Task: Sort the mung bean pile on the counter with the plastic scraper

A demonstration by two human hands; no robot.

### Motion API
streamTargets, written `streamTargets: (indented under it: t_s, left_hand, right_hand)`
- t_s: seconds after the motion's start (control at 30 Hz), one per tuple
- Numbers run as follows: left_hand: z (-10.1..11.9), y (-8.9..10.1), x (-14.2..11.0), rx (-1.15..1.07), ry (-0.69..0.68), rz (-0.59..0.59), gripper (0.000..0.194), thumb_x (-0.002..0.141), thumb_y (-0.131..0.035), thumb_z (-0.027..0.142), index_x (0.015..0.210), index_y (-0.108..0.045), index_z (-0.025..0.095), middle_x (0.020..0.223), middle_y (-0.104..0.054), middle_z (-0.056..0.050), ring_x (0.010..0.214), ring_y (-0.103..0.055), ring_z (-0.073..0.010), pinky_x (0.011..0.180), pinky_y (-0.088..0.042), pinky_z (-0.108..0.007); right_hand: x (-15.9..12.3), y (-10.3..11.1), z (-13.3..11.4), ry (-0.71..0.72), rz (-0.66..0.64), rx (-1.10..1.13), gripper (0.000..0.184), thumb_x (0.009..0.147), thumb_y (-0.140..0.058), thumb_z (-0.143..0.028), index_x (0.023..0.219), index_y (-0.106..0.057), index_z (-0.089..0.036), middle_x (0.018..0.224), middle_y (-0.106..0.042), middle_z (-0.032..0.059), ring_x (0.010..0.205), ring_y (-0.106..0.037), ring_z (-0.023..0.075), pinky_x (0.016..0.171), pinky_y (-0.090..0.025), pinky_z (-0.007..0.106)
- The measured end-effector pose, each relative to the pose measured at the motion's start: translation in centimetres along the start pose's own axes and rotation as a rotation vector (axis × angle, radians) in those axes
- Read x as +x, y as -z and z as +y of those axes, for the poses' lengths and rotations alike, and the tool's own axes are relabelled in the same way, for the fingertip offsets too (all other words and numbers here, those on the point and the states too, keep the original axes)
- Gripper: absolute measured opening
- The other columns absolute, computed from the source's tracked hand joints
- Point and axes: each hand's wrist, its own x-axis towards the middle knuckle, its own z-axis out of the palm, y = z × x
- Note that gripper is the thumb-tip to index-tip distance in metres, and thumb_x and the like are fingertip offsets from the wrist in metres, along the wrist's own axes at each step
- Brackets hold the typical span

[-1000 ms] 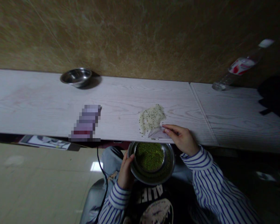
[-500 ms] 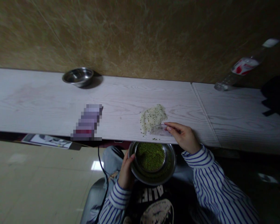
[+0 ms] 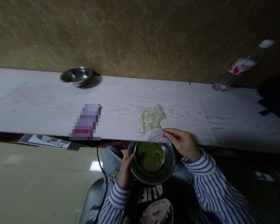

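A steel bowl (image 3: 169, 169) full of small green beans (image 3: 150, 155) rests on my lap just below the table's near edge. My left hand (image 3: 125, 172) grips its left rim. My right hand (image 3: 183, 143) pinches a small clear plastic piece (image 3: 156, 136) at the table's edge, right above the bowl's far rim. Just beyond it, a small pile of pale grains with dark specks (image 3: 151, 118) lies on the white wooden table (image 3: 121, 99).
An empty steel bowl (image 3: 76, 76) stands at the table's back left by the wall. A blurred-out flat object (image 3: 86, 122) lies left of the pile. A plastic bottle (image 3: 241, 67) lies at the back right, a dark cloth (image 3: 274, 96) at the far right.
My right hand has drawn the clear piece from beside the pile back to the table's edge, over the bowl's rim. The left hand and bowl stay put.
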Motion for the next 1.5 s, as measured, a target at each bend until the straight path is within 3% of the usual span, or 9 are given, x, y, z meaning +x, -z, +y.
streamTargets:
  t_s: [0.37, 0.67, 0.87, 1.23, 1.5]
  left_hand:
    - [0.9, -0.1, -0.5, 0.002, -0.007, 0.03, 0.043, 0.077, -0.074, 0.04, 0.118, -0.073, 0.025, 0.128, -0.073, -0.007, 0.131, -0.057, -0.0311, 0.116, -0.036, -0.047]
    - [0.7, 0.4, -0.1, 0.021, -0.02, 0.013, 0.044, 0.08, -0.072, 0.041, 0.121, -0.072, 0.025, 0.129, -0.072, -0.009, 0.13, -0.058, -0.0305, 0.114, -0.039, -0.047]
    - [0.8, 0.5, -0.2, -0.01, -0.017, 0.012, 0.047, 0.078, -0.074, 0.041, 0.122, -0.072, 0.025, 0.134, -0.07, -0.007, 0.135, -0.054, -0.0296, 0.116, -0.036, -0.045]
    - [1.2, 0.2, -0.3, -0.002, -0.001, 0.035, 0.046, 0.077, -0.074, 0.041, 0.118, -0.073, 0.022, 0.126, -0.073, -0.009, 0.127, -0.06, -0.0303, 0.113, -0.039, -0.046]
    - [1.2, 0.3, -0.3, 0.023, -0.007, 0.039, 0.046, 0.077, -0.074, 0.042, 0.118, -0.073, 0.023, 0.128, -0.072, -0.009, 0.13, -0.057, -0.0327, 0.114, -0.038, -0.048]
  right_hand:
    - [-1.3, -2.2, -0.4, 0.0, 0.107, -0.07, 0.029, 0.09, -0.062, -0.032, 0.11, -0.079, -0.019, 0.1, -0.081, 0.0102, 0.086, -0.078, 0.0231, 0.083, -0.063, 0.038]
    - [-0.4, -0.5, 0.2, -0.084, 0.254, -0.09, 0.034, 0.088, -0.062, -0.039, 0.107, -0.079, -0.017, 0.091, -0.081, 0.0123, 0.082, -0.078, 0.0268, 0.077, -0.064, 0.041]
    - [0.3, -1.4, -0.6, -0.052, 0.211, -0.116, 0.033, 0.088, -0.06, -0.036, 0.108, -0.079, -0.016, 0.097, -0.081, 0.0129, 0.089, -0.078, 0.0271, 0.087, -0.062, 0.042]
    - [-0.2, -1.0, -0.8, -0.04, 0.159, -0.088, 0.03, 0.088, -0.063, -0.037, 0.104, -0.08, -0.018, 0.089, -0.081, 0.0109, 0.082, -0.078, 0.025, 0.081, -0.064, 0.039]
    - [-0.3, -2.1, -1.0, -0.028, 0.121, -0.113, 0.029, 0.088, -0.062, -0.034, 0.105, -0.08, -0.019, 0.092, -0.081, 0.0103, 0.083, -0.078, 0.0242, 0.082, -0.063, 0.038]
